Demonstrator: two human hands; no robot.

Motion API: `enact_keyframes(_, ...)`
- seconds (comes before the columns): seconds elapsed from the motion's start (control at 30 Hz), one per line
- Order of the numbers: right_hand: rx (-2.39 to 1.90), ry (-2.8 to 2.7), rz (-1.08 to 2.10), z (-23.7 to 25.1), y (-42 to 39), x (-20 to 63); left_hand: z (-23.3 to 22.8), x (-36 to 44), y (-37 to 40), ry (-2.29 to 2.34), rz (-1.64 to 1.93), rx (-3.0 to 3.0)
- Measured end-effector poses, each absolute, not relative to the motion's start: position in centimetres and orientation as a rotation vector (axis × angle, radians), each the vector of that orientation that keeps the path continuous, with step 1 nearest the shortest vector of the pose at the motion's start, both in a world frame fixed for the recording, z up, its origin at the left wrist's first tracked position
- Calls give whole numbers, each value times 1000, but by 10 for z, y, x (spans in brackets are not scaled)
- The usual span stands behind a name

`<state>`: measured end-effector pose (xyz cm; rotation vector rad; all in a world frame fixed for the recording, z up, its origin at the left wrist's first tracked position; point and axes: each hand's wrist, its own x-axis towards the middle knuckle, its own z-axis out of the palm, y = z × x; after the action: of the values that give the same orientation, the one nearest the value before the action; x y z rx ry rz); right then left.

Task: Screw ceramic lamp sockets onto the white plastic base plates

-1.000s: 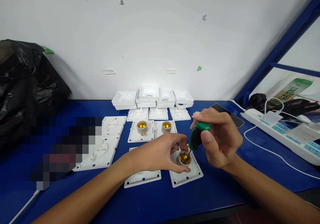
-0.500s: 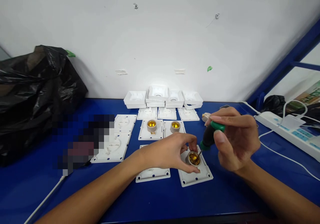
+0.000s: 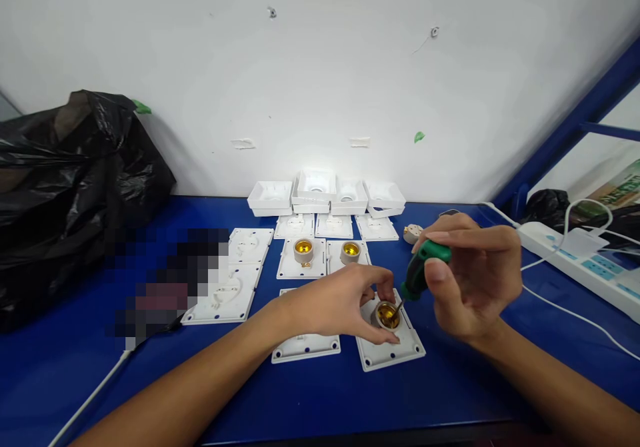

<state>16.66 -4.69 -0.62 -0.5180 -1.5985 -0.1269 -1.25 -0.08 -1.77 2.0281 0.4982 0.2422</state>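
Observation:
My left hand (image 3: 353, 300) grips the rim of a round lamp socket (image 3: 388, 315) with a brass-coloured inside, thumb on the near side and fingers on the far side. The socket sits on a white square base plate (image 3: 393, 354) at the front right. Between thumb and fingers, my right hand (image 3: 470, 277) holds a screwdriver (image 3: 420, 270) with a green and black handle. It is tilted, and its shaft reaches down into the socket; the tip is hard to make out. A loose socket (image 3: 413, 234) lies just beyond my right hand.
Behind are two plates with sockets (image 3: 303, 251) (image 3: 351, 252), more white plates (image 3: 220, 307) and white housings (image 3: 270, 197) by the wall. A black bag (image 3: 75, 180) stands left, near a blurred-out object (image 3: 170, 287) with a white cable. A power strip (image 3: 585, 264) lies right.
My right hand has turned slightly around the screwdriver handle, which shows at a slightly different angle. My left hand, the socket and the plate stay in nearly the same place.

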Motion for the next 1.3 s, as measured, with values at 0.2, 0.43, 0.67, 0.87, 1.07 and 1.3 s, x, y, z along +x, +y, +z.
enact_keyframes(0.2,-584,-1547,-137,-6,-48,165,-15,-12,-2,501,233,2046)
enact_keyframes(0.43,-463,-1652,-162,-9,-45,170,-14,-11,-1,506,216,2024)
enact_keyframes(0.67,-502,-1659,-169,-11,-46,171,-16,-11,-1,507,225,2026)
enact_keyframes(0.87,-503,-1659,-186,-11,-45,171,-15,-12,-1,506,219,2037)
enact_keyframes(1.07,-530,-1651,-195,-9,-47,170,-16,-11,-1,502,219,2036)
enact_keyframes(1.3,-508,-1603,-240,-12,-42,170,-16,-11,-1,519,223,2051)
